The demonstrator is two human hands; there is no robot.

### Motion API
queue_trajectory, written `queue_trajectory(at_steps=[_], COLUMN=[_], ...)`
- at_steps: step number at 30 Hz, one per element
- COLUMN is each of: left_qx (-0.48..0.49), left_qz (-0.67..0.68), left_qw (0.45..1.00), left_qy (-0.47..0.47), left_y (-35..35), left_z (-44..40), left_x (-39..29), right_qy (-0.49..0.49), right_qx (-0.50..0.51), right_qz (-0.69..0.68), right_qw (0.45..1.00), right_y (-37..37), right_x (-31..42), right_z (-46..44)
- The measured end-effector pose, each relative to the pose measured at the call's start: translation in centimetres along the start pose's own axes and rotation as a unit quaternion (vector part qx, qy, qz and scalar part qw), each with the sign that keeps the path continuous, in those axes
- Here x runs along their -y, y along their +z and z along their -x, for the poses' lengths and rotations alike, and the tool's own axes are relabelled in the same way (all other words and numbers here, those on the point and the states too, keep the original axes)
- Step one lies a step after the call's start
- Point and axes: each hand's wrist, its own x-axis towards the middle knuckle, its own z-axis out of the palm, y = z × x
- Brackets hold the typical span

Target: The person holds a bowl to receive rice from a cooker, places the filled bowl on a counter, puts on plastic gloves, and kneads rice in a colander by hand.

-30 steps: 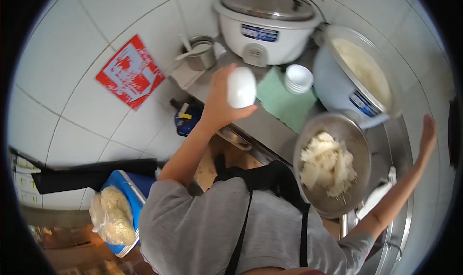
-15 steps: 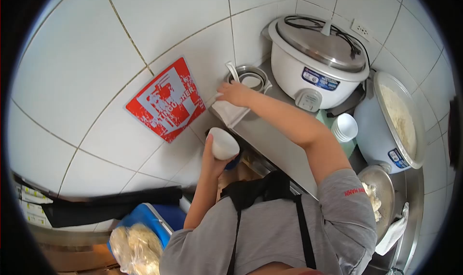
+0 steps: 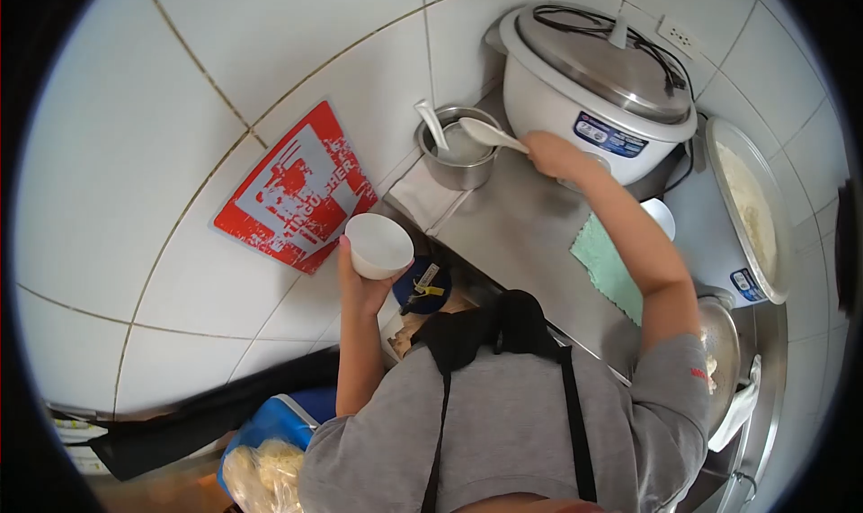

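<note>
My left hand (image 3: 361, 284) holds a white bowl (image 3: 379, 246) by its side, tilted with its opening up and showing no contents. Over the steel counter, my right hand (image 3: 559, 158) grips the handle of a white paddle spoon (image 3: 490, 134). The spoon's head is above the rim of a steel pot (image 3: 460, 173). A second white utensil (image 3: 431, 123) leans in that pot, which stands beside a folded white cloth (image 3: 422, 196).
A lidded white rice cooker (image 3: 575, 90) stands behind my right hand. To the right are a large tub of rice (image 3: 710, 216), a green cloth (image 3: 611, 266), a white bowl (image 3: 661, 217) and a steel pan (image 3: 725, 333). Bagged food (image 3: 265, 477) lies at lower left.
My right hand has moved right from beside the pot and now holds the paddle spoon. My left hand has shifted slightly left and up with the bowl.
</note>
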Motion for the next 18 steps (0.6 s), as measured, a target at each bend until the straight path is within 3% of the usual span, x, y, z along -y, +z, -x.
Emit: queue_trajectory(at_steps=[1,3,4,5,6,8,10,12,13,16,17,18], left_qx=[0.019,0.029,0.040,0.091,0.130,0.269,0.315,0.403,0.405,0.461,0.514,0.517], left_qz=[0.005,0.019,0.025,0.038,0.078,0.118,0.157,0.145,0.134,0.126,0.150,0.153], left_qw=[1.000,0.999,0.999,0.995,0.988,0.952,0.926,0.886,0.884,0.853,0.821,0.822], left_qy=[-0.005,0.005,0.002,-0.011,-0.037,-0.083,-0.136,-0.175,-0.192,-0.212,-0.199,-0.181], left_y=[0.9,3.3,4.3,4.6,5.3,7.3,10.3,13.7,15.5,20.8,22.7,23.9], left_z=[-0.5,-0.9,-1.0,-1.5,-2.1,-2.9,-2.6,-2.6,-2.1,-1.5,-1.8,-1.8], left_x=[-0.1,0.1,0.8,1.5,2.0,3.4,4.9,6.6,7.4,8.8,9.6,10.5], right_qy=[0.016,-0.017,0.047,0.123,0.035,0.077,0.039,0.060,0.068,0.032,0.114,0.195], right_qx=[0.000,-0.229,-0.112,-0.149,-0.170,-0.109,-0.225,-0.133,-0.081,-0.153,-0.120,-0.085], right_qz=[-0.036,-0.092,-0.141,-0.221,-0.119,-0.118,-0.096,-0.088,-0.089,-0.153,-0.140,-0.127], right_qw=[0.999,0.969,0.983,0.956,0.978,0.984,0.969,0.985,0.990,0.976,0.976,0.969], right_y=[0.1,3.9,1.8,2.4,5.2,6.2,5.3,4.5,3.4,-2.4,-5.6,-9.0], right_x=[0.8,0.9,2.8,4.2,3.0,3.4,4.2,4.7,4.9,4.4,3.9,3.1], right_z=[0.7,1.3,1.7,2.2,2.1,2.8,3.8,4.3,5.2,8.5,9.9,11.6])
